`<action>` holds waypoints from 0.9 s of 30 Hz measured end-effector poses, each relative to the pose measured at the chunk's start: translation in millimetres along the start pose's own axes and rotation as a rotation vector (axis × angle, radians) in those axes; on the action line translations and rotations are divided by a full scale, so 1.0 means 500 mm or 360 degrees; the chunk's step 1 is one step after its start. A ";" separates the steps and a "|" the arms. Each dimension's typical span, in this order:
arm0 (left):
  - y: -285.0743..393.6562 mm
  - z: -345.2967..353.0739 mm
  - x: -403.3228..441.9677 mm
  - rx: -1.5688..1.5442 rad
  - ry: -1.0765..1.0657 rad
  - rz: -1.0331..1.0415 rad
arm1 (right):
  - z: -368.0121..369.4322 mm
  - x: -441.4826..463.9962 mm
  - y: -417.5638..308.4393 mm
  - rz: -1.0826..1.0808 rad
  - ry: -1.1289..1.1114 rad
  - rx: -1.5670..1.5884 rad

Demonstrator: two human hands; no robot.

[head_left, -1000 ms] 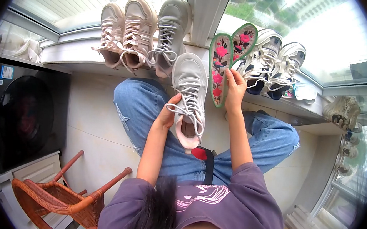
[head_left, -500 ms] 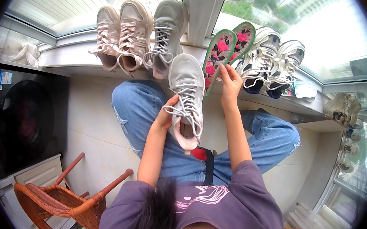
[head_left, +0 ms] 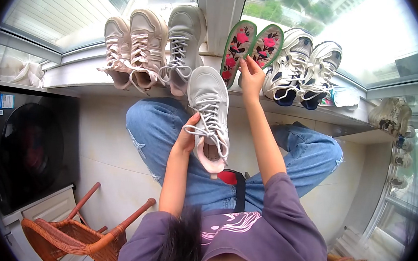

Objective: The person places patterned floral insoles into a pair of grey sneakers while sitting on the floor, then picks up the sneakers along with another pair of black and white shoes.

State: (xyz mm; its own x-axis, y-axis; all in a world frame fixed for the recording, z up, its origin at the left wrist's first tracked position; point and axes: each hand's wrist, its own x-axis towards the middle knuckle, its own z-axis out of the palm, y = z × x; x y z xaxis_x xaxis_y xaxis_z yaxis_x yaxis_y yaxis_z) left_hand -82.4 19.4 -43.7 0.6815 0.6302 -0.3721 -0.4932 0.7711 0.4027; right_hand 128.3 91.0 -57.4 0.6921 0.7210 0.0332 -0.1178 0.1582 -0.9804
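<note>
My left hand (head_left: 188, 133) grips a grey laced sneaker (head_left: 208, 110) by its side, toe pointing up toward the window, with a pale pink lining at the heel. My right hand (head_left: 251, 74) pinches the edge of a green-rimmed insole with pink flowers (head_left: 237, 46), held at the sill. A second, matching insole (head_left: 267, 45) leans just right of it, against the window side. The other grey sneaker (head_left: 181, 43) stands on the sill behind the held one.
Two pinkish sneakers (head_left: 145, 45) stand at the sill's left, white-and-navy sneakers (head_left: 294, 61) at its right beside a small packet (head_left: 345, 96). A black washing machine (head_left: 29, 139) is at left, a wicker chair (head_left: 68, 237) at lower left.
My right hand has moved up and left with the insole, which is now at the sill beside the other one. The grey sneaker stays in my left hand; the view has shifted slightly.
</note>
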 end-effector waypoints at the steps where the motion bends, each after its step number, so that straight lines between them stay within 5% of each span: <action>1: -0.001 -0.003 0.001 -0.0024 -0.0018 -0.0009 | -0.003 -0.010 0.000 -0.0082 0.0024 -0.0049; 19: -0.002 0.005 0.001 -0.0030 -0.0035 0.0039 | -0.008 -0.072 0.017 0.0071 0.0140 -0.0540; 27: -0.005 -0.006 0.004 -0.0106 -0.0128 0.0028 | 0.032 -0.040 -0.055 -0.0366 0.0275 -0.0185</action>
State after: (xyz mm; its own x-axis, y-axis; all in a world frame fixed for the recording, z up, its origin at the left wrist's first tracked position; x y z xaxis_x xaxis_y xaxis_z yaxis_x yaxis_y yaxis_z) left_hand -81.6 18.9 -48.0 0.7124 0.6363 -0.2959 -0.5384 0.7660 0.3512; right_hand 106.3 82.9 -28.1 0.8033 0.5481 0.2330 0.1312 0.2187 -0.9669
